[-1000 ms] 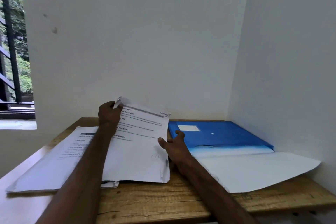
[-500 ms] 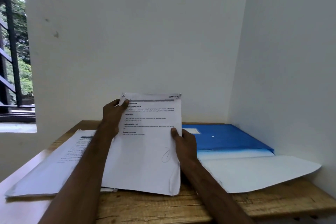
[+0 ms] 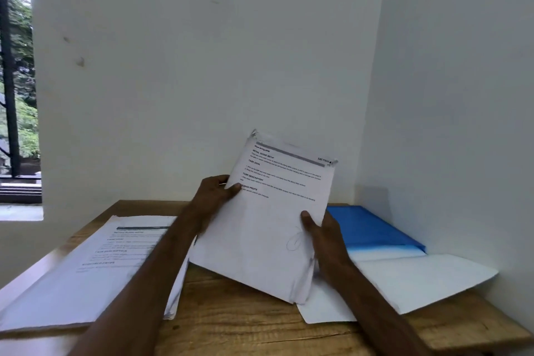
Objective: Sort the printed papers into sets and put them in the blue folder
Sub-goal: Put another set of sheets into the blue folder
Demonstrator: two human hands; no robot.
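Observation:
A stapled set of printed papers (image 3: 268,220) is lifted above the wooden table (image 3: 239,324) and tilted to the right. My left hand (image 3: 213,196) pinches its left edge with the thumb on the print. My right hand (image 3: 320,228) grips its right edge lower down. A second pile of printed papers (image 3: 98,266) lies flat on the table's left side, partly under my left forearm. The blue folder (image 3: 370,228) lies open at the right in the wall corner, its white flap (image 3: 419,277) spread toward me.
White walls close off the back and right side of the table. A barred window (image 3: 14,113) opens at the far left. Bare wood shows along the table's front edge.
Both hands have raised the stapled set off the table and carried it rightward, toward the blue folder; it now tilts to the right. My left hand slid from the top corner down the left edge.

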